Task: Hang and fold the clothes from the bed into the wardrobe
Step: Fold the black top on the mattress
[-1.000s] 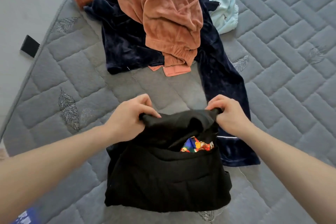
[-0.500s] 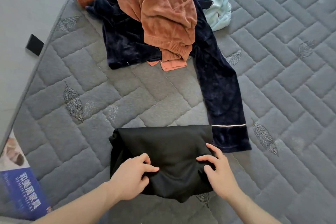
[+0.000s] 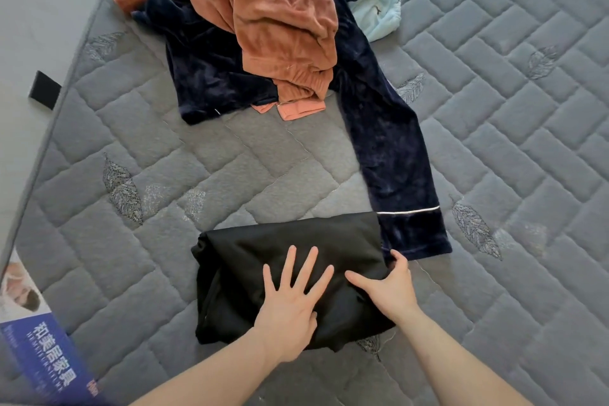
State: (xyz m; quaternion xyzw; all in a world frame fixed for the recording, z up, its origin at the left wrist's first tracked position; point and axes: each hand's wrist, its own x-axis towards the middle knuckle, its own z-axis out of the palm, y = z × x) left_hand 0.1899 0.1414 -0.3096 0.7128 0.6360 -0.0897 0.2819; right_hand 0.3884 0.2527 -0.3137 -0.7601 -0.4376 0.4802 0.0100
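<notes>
Head view — left hand [image 3: 290, 303] flat on black garment [image 3: 263, 250]; right hand [image 3: 392, 287] grips its edge.

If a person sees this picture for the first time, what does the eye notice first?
First, the left hand pressing flat on a folded black garment at the near edge of the grey mattress, while the right hand grips its right edge. Farther off, a rust-orange garment lies on navy velvet pyjamas.

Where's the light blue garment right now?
In the head view the light blue garment lies at the far end of the mattress, right of centre, tucked against the right edge of the navy clothes beside the rust-orange pile.
</notes>
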